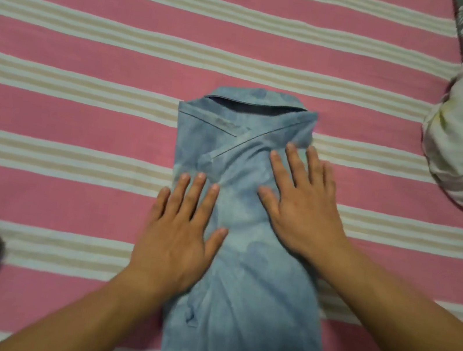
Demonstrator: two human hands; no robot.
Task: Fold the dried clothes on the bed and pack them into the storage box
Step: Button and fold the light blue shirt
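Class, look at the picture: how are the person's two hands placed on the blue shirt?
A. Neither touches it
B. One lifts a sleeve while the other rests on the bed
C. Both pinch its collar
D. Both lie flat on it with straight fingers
D: the left hand and right hand both press flat, fingers straight, on the blue shirt.

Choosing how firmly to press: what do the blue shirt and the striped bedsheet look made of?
Blue shirt: looks like thin, soft woven cotton, matte, mottled wash, creasing easily under both flat hands. Striped bedsheet: coarser woven cotton by its look, matte, faintly ribbed stripes. Neither is certain from the picture.
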